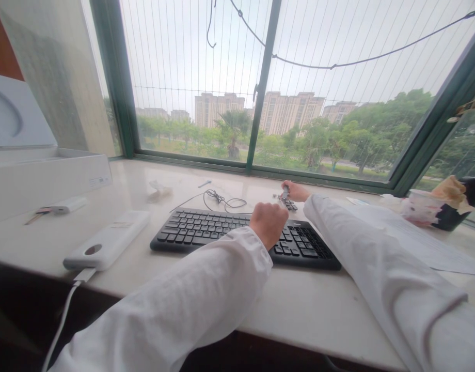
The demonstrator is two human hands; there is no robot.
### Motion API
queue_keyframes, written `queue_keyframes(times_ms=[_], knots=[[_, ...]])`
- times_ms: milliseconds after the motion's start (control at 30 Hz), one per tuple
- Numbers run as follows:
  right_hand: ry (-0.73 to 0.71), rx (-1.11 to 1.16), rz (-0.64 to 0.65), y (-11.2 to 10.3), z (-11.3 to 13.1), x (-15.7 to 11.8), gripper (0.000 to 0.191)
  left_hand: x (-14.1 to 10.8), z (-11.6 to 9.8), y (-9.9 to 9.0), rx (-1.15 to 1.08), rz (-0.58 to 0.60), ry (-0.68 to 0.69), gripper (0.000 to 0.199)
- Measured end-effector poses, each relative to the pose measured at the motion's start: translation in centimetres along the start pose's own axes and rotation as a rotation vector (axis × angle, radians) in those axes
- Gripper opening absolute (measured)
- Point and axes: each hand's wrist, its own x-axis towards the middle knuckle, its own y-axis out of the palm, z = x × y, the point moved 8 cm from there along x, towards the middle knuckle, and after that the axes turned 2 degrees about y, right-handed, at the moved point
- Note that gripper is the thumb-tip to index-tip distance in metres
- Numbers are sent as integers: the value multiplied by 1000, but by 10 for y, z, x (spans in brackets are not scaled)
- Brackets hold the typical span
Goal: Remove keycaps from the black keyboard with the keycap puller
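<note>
Right hand (296, 191): grip pinching a small slim item (285, 193), apparently a light, stiff tool, best held by its shank, at 1 o'clock past the black keyboard (237, 237) on the counter (222, 299). Left hand (267, 223): curled into a fist over the keys, nothing visible in it.

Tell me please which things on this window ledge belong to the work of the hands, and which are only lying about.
With the work:
left hand, closed, above the keyboard
right hand, pinching a small grey object
small dark pieces just below it

Just lying about:
power bank
black cable
papers
paper cup
white box
</note>
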Motion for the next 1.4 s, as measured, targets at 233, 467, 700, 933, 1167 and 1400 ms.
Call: queue_keyframes(times_ms=[233,467,700,933,1167,1400], knots=[[42,-19,64,4,-4,6,33,-1,-2,-1,-2,3,7,19],[65,-27,92,7,-6,7,33,-1,-2,2,1,32,4,18],[61,-7,85,3,-5,7,32,-1,-2,1,1,9,9,18],[90,-1,20,-4,-6,6,23,-1,-2,2,-8,54,-9,16],[101,29,3,-1,-9,4,20,-1,-3,1,1,23,4,17],[99,38,-7,-3,-6,2,20,-2,-3,1,10,64,-10,16]])
